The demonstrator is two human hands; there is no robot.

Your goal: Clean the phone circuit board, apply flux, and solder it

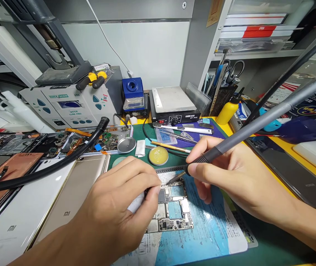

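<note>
A phone circuit board lies on a blue and white printed sheet in front of me. My left hand rests on the board's left edge, fingers curled and pinching something small and dark that I cannot make out. My right hand grips a grey soldering iron like a pen. Its tip touches the board's upper edge, right beside my left fingertips.
A round tin of yellow flux, tweezers and a hot plate sit behind the board. At the left are phone back covers, a black hose and a rework station. A yellow bottle and a tool cup stand at the right.
</note>
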